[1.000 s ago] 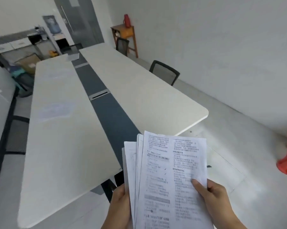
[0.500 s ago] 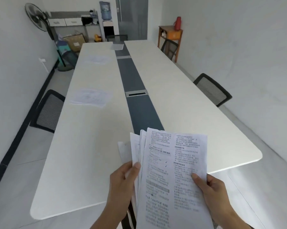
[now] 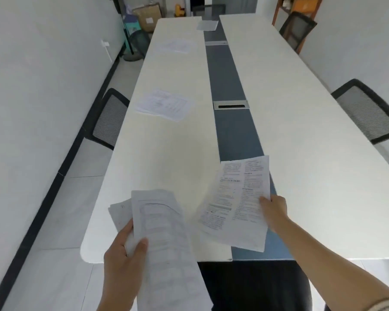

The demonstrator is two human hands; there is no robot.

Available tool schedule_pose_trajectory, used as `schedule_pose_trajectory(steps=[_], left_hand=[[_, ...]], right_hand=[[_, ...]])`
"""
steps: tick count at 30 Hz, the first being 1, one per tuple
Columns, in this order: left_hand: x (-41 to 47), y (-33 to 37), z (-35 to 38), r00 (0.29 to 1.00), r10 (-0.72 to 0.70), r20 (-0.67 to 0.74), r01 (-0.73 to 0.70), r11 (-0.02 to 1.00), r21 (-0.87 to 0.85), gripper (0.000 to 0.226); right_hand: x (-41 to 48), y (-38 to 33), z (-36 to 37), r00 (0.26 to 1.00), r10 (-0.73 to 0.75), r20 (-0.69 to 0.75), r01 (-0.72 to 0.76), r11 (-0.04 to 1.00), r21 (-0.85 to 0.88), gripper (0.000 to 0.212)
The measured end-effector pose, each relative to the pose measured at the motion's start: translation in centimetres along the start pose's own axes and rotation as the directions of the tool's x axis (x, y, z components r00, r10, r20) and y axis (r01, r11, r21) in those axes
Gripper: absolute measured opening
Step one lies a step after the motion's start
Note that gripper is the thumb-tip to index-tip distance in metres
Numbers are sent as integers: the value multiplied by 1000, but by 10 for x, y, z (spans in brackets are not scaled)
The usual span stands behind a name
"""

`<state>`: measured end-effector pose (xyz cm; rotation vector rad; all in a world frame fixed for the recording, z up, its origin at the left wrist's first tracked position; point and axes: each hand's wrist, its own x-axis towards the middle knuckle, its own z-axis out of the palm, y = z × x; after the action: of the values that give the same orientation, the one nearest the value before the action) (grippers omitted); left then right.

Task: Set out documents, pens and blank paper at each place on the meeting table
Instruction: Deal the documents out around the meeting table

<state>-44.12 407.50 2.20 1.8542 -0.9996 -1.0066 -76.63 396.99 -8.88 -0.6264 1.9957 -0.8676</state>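
Two hands hold papers over the near end of a long white table [image 3: 166, 153]. The left hand [image 3: 121, 261] is closed around a stack of papers [image 3: 164, 243], with the thumb on top and the fingers under it. The stack sticks out past the table's near edge. The right hand [image 3: 273, 212] pinches one printed sheet [image 3: 236, 203] by its right side. That sheet is above the table, partly over the dark strip [image 3: 231, 135] that runs down the middle. I cannot tell if the sheet touches the table.

Farther down the left side of the table, a set of papers [image 3: 164, 104] lies flat next to a black chair [image 3: 109, 120]. Another set [image 3: 173, 46] lies farther away on the same side. A small pile of sheets [image 3: 207, 25] sits at the far end by the dark strip. A silver slot [image 3: 231, 105] is set in the strip. On the right side a second black chair [image 3: 368, 111] stands by the table, and a third chair [image 3: 297, 30] is farther back.
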Motion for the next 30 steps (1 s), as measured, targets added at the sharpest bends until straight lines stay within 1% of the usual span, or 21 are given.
schedule_pose_trajectory(steps=[3, 6, 8, 9, 11, 12, 13, 15, 16, 18, 20, 21, 23, 24, 26, 27, 29, 30], left_hand=[[4, -10, -19, 999, -14, -49, 16, 998, 54, 57], [6, -17, -28, 999, -22, -28, 24, 998, 57, 67], [8, -17, -29, 1000, -24, 16, 23, 999, 49, 76], [9, -16, -27, 999, -31, 43, 29, 999, 37, 79], [10, -9, -20, 993, -41, 113, 43, 999, -15, 84], [10, -4, -14, 988, -37, 152, 45, 998, -46, 85], [9, 1, -6, 981, -32, 193, 48, 996, -76, 86], [4, 12, 10, 961, -17, 274, 56, 989, -134, 86], [0, 17, 19, 949, -5, 315, 58, 986, -159, 85], [-11, 30, 39, 916, 26, 401, 61, 978, -201, 82], [-27, 42, 60, 871, 49, 489, 71, 972, -225, 79], [-37, 48, 71, 848, 60, 527, 75, 970, -231, 77], [-60, 57, 93, 804, 92, 587, 62, 969, -237, 72], [-73, 61, 105, 783, 109, 612, 51, 970, -237, 71], [-102, 65, 129, 746, 104, 658, 41, 979, -202, 71], [-118, 67, 141, 731, 92, 676, 38, 984, -175, 67], [-157, 72, 168, 702, 62, 710, 57, 988, -143, 51], [-177, 71, 182, 695, 33, 719, 88, 987, -131, 37]], right_hand=[[30, 1, 33, 996, 88, -10, -88, 996, -5, 21], [48, 10, 54, 988, 151, -18, -152, 986, -67, 28], [48, 12, 55, 991, 128, -36, -133, 977, -165, 29], [44, 12, 51, 995, 95, -43, -102, 966, -237, 31], [32, 15, 38, 999, 19, -41, -32, 934, -356, 49], [24, 17, 30, 999, -4, -38, -10, 928, -373, 57], [14, 17, 22, 1000, -21, -22, 12, 930, -368, 59], [-8, 19, 5, 999, 0, 49, 14, 958, -287, 53], [-22, 20, -5, 995, 40, 95, -19, 978, -207, 47], [-55, 25, -29, 965, 115, 234, -107, 993, -44, 38], [-91, 33, -57, 915, 149, 374, -181, 982, 50, 40], [-107, 40, -72, 888, 142, 437, -208, 972, 105, 43], [-133, 58, -103, 832, 116, 542, -295, 921, 255, 46], [-144, 69, -120, 817, 100, 568, -326, 892, 312, 44], [-162, 91, -154, 823, 43, 566, -326, 853, 408, 44], [-171, 102, -173, 848, 17, 530, -306, 832, 463, 45], [-185, 126, -217, 912, -7, 410, -244, 794, 556, 38], [-191, 137, -242, 943, -5, 332, -200, 791, 578, 34]])
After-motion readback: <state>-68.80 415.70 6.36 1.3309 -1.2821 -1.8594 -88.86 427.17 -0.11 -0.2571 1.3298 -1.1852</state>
